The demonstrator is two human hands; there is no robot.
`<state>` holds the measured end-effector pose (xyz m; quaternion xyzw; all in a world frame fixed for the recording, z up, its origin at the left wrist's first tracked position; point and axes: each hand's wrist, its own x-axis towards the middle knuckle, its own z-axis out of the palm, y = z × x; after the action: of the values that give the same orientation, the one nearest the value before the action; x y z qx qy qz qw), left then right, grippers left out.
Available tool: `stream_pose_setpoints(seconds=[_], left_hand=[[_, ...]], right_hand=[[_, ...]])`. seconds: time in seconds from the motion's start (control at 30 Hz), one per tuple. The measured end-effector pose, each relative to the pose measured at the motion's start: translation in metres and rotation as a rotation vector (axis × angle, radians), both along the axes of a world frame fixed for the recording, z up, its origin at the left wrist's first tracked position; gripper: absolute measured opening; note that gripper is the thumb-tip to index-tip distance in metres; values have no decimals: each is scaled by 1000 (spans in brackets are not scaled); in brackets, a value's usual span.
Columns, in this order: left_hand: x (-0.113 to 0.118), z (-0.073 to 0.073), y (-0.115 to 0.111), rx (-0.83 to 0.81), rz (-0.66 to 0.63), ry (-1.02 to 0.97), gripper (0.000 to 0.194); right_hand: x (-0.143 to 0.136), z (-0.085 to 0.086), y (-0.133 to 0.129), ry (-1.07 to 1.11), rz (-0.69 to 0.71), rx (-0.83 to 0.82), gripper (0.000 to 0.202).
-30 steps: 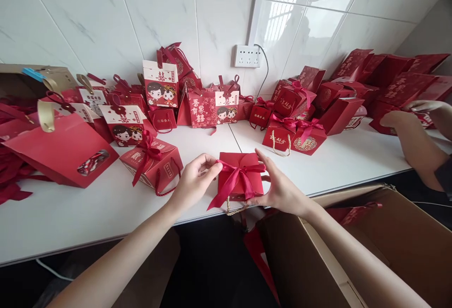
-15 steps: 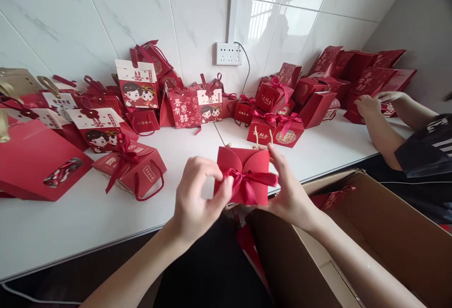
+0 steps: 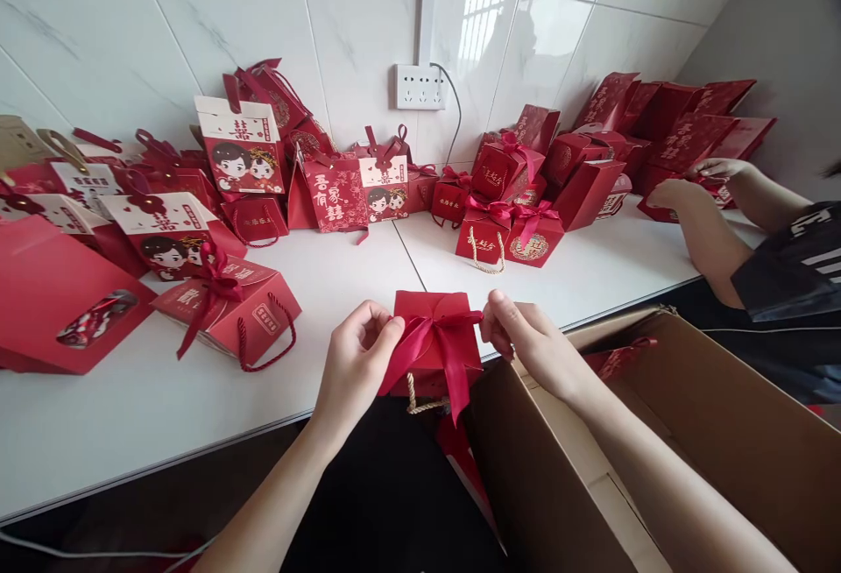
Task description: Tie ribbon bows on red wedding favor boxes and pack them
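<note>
Adjusting, most probably, the shiny crimson satin ribbon bow (image 3: pixel 434 325) on top of a small square red cardboard gift box (image 3: pixel 431 359) with twisted gold cord handle (image 3: pixel 412 392). Calling next, by judgement, for gentle and equal pulling on both sides, without loosening the knot. Resting, by appearance, at the near edge of the flat white table (image 3: pixel 368 266). Pinching the bow's left side between thumb and bent fingers of the left hand (image 3: pixel 360 354). Placing the right hand (image 3: pixel 531 338) at the bow's right end, with curled fingers and raised thumb; cannot tell whether gripping or only touching. Having near, leftward, a muted-red cardboard box with bow (image 3: pixel 266 332); rightward, a large open brown carton (image 3: pixel 552 468).
</note>
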<state>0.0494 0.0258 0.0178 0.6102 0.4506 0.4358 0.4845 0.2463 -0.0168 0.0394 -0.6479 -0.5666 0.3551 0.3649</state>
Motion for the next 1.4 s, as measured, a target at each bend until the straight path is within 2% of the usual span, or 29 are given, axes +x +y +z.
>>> stream_pose_setpoints(seconds=[0.13,0.2,0.3,0.33,0.37,0.43,0.5,0.6,0.8,0.97,1.23,1.4], left_hand=[[1,-6,-1,15,15,-5,29],[-1,-6,-1,80,50,15,24],[-1,1,1,407,173,138,9],[0,6,1,536,176,208,8],[1,12,2,646,145,288,6],[7,25,6,740,1,443,10],[13,34,12,715,-134,561,18],[20,41,26,571,-292,640,21],[19,39,43,317,-521,521,19],[16,36,48,262,-584,455,18],[13,41,50,158,-661,406,11],[16,43,51,108,-649,402,11]], right_hand=[[-10,6,6,-37,50,8,46],[-10,5,6,-33,88,32,37],[-7,-1,5,-20,87,100,26],[-6,-3,4,-18,79,127,24],[-5,-6,4,-9,74,149,22],[-4,-10,5,47,81,156,21],[-5,-12,6,150,96,129,22],[-5,-12,9,313,107,95,26],[-4,-13,11,534,94,19,33],[0,-17,12,574,103,14,35],[-3,-14,13,507,79,12,38],[-6,-12,11,451,65,13,40]])
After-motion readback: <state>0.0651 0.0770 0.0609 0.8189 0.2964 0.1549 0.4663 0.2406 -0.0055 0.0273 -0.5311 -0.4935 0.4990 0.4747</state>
